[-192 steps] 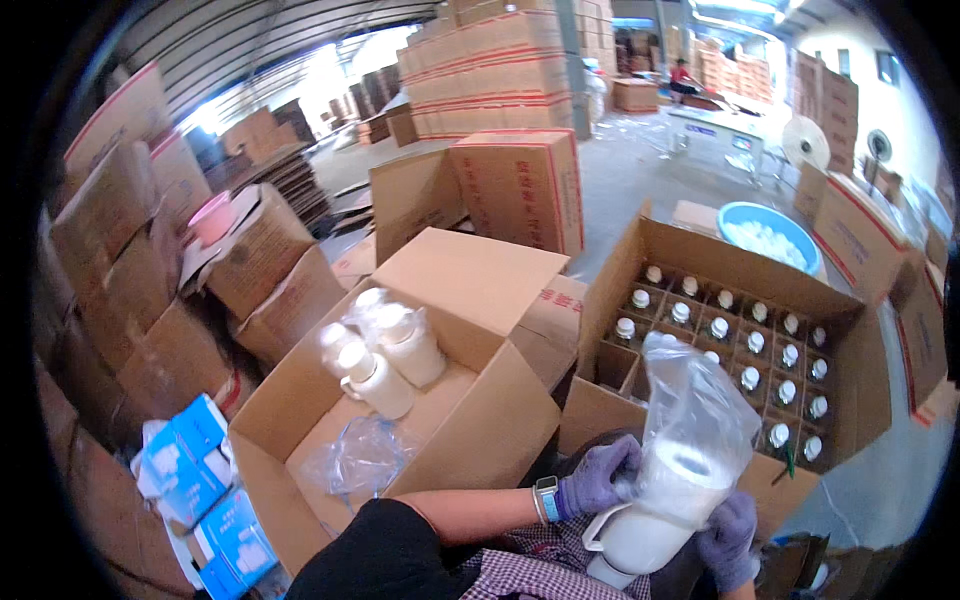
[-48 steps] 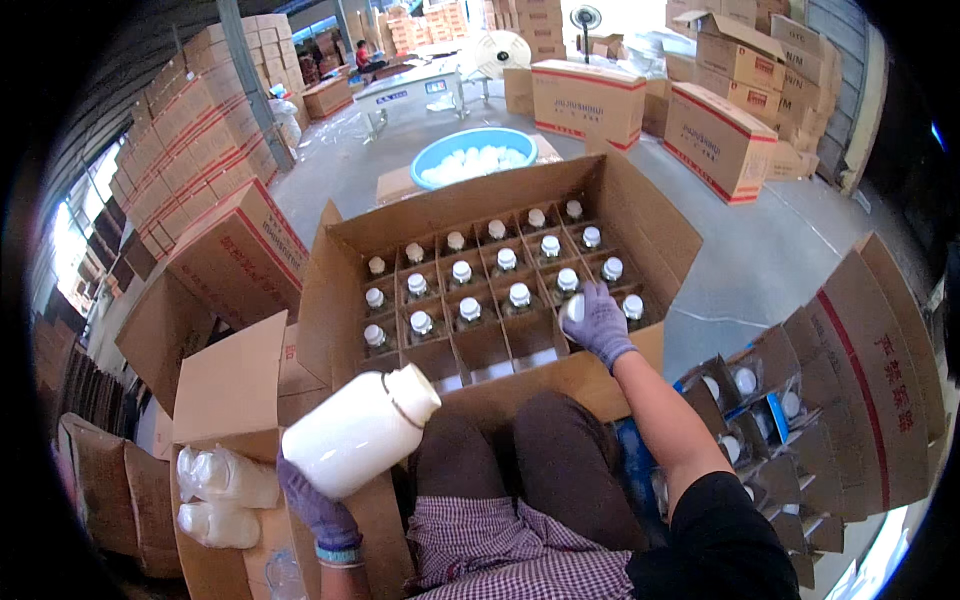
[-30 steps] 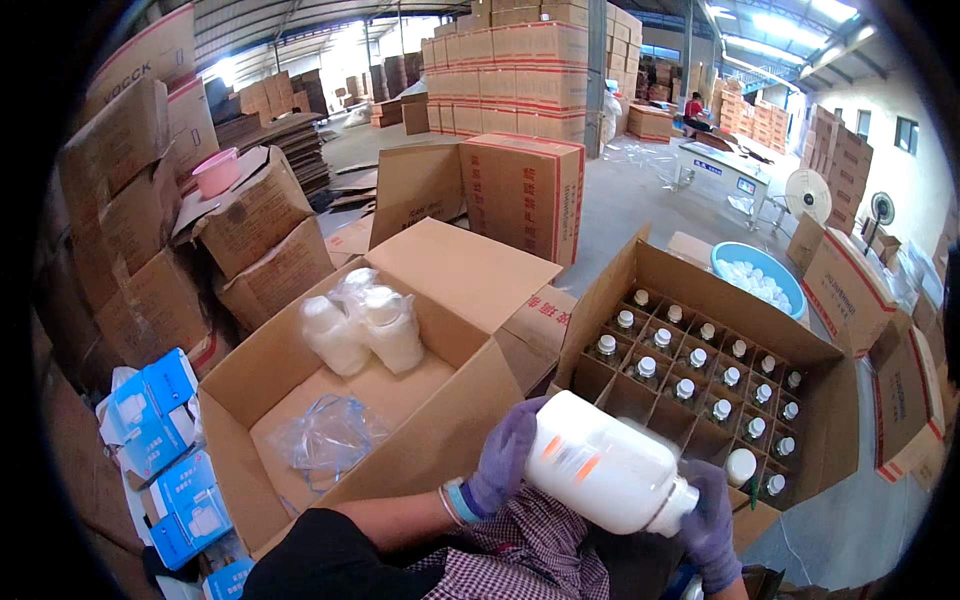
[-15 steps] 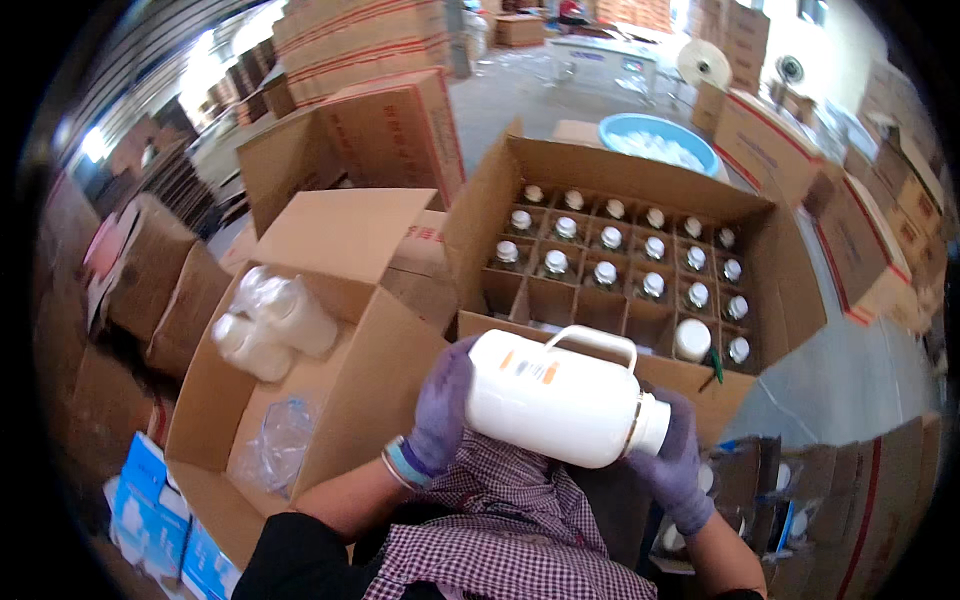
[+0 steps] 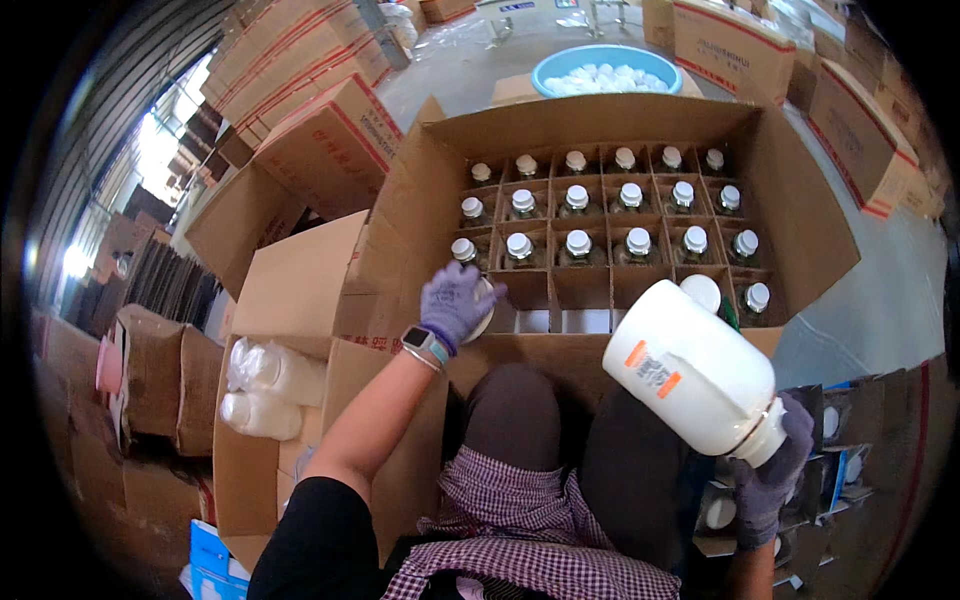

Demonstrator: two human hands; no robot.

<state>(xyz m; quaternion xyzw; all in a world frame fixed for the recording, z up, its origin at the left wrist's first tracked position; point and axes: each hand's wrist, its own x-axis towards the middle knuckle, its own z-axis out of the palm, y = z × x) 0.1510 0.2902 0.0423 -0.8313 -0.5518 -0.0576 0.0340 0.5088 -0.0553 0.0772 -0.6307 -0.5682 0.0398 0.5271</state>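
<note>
My right hand [image 5: 775,470], in a purple-grey glove, grips the neck and cap end of a large white jug [image 5: 690,365]. The jug is tilted, its base up to the left over the carton's front edge and an orange-marked label facing up. My left hand [image 5: 455,305], gloved in purple, is at the front left corner of the divided carton [image 5: 610,120]. Its fingers curl at a white rounded thing [image 5: 484,308], mostly hidden, whose kind I cannot make out. Clear bottles with white caps [image 5: 578,242] stand in rows in the carton's compartments. A larger white cap [image 5: 702,292] shows in the front row.
To the left an open carton [image 5: 245,490] holds white bottles in clear plastic [image 5: 275,385]. Behind the divided carton is a blue basin [image 5: 605,60] full of white caps. Lower right, another box holds white-capped items [image 5: 720,512]. Cartons [image 5: 335,140] are stacked at the back left.
My left hand has left the jug and moved forward and left to the carton's front corner. My right hand has swung the jug to the right and tilted it. The view has shifted.
</note>
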